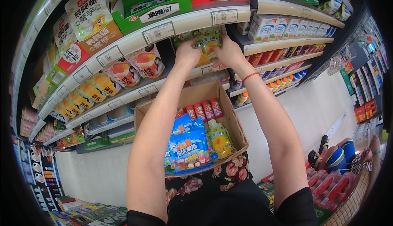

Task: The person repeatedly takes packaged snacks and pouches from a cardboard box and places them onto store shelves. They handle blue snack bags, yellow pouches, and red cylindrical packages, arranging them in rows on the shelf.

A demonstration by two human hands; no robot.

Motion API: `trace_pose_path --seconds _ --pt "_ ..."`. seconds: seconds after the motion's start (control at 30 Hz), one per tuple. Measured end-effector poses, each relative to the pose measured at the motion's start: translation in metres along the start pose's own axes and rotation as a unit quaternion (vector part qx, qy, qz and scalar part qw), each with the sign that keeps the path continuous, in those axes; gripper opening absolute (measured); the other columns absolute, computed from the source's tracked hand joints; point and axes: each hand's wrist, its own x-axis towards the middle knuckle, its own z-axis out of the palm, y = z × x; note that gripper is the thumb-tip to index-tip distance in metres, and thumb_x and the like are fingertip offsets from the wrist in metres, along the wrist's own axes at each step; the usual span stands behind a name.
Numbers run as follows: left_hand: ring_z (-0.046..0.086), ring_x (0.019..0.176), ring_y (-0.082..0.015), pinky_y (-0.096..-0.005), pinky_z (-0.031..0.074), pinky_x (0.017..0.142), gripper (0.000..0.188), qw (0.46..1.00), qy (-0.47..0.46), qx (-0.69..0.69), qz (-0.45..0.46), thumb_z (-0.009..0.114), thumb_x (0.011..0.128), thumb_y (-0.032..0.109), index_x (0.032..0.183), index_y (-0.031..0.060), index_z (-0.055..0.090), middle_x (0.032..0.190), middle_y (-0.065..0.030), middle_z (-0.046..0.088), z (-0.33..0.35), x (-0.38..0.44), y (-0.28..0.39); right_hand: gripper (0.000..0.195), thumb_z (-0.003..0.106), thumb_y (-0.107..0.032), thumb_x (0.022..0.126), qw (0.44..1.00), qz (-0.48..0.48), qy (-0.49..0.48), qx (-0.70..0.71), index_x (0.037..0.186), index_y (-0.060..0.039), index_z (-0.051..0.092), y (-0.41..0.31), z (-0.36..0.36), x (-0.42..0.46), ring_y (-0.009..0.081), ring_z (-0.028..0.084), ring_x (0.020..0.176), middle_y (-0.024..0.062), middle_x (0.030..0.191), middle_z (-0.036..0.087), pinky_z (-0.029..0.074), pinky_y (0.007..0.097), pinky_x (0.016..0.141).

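Note:
Both arms reach into a shelf bay beneath a price-tagged shelf edge. My left hand [188,54] grips the left side of a green-and-yellow fruit snack pouch [209,43]. On the pouch's other side is my right hand [228,52], thumb across its front. More green packaging shows behind my left fingers, partly hidden. Below the hands, an open cardboard box [238,124] rests against my front. It holds blue candy bags [188,147], several red tubes with white caps [208,110] and similar green-and-yellow pouches [220,140].
Orange-and-white pouches [145,61] and yellow pouches [106,85] line the shelves at left. Milk cartons [267,28] and capped bottles [242,98] stand at right. Behind me on the right are red packs [333,189] and a person's legs [339,157] in blue shorts.

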Motion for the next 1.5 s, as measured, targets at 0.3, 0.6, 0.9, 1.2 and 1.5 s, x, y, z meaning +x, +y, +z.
trace_pose_path --seconds 0.3,0.6,0.9,1.2,1.5 --pt "0.064 0.096 -0.0153 -0.0272 0.051 0.081 0.041 0.976 -0.053 -0.186 -0.105 0.064 0.092 0.014 0.129 -0.0019 0.059 0.108 -0.0088 0.069 -0.008 -0.011 0.022 0.041 0.061 -0.014 0.09 1.0 -0.022 0.014 0.012 0.124 0.0087 0.059 -0.005 -0.005 -0.007 0.0248 0.073 0.066 0.0235 0.096 0.071 0.057 0.0316 0.059" --pt "0.058 0.073 -0.0073 -0.023 0.045 0.062 0.021 0.934 0.026 -0.327 -0.144 0.065 0.094 0.021 0.109 0.0056 0.066 0.087 0.0005 0.065 -0.016 -0.003 0.032 0.036 0.059 -0.008 0.091 0.985 -0.076 0.058 0.145 0.122 0.0099 0.058 -0.011 -0.013 -0.001 0.0201 0.073 0.07 0.0186 0.1 0.069 0.057 0.0282 0.056" --pt "0.054 0.073 -0.0077 -0.0234 0.044 0.061 0.015 0.919 0.011 -0.391 -0.049 0.064 0.094 0.022 0.102 0.0087 0.063 0.084 0.003 0.059 -0.029 -0.012 0.047 0.03 0.065 -0.009 0.087 0.956 -0.051 0.09 0.274 0.112 0.0083 0.061 -0.027 -0.028 -0.014 0.0116 0.062 0.058 0.0114 0.091 0.07 0.049 0.0264 0.052" --pt "0.055 0.067 -0.006 -0.0216 0.044 0.061 0.016 0.92 -0.059 -0.378 -0.087 0.06 0.096 0.019 0.102 0.0041 0.063 0.08 0.0025 0.06 -0.033 -0.083 0.034 0.027 0.066 -0.019 0.094 0.947 0.063 -0.099 0.3 0.111 -0.0002 0.062 -0.01 -0.048 -0.065 0.0013 0.039 0.052 -0.0044 0.066 0.052 0.029 0.02 0.045" --pt "0.06 0.071 -0.0081 -0.0221 0.048 0.063 0.036 0.946 -0.127 -0.292 -0.059 0.06 0.096 0.011 0.128 0.0006 0.049 0.083 -0.0013 0.062 -0.016 -0.157 -0.016 0.013 0.066 -0.011 0.091 0.956 0.08 -0.215 0.185 0.097 -0.0021 0.058 0.027 -0.027 -0.119 0.0032 0.051 0.049 -0.0027 0.067 0.058 0.038 0.0194 0.043"
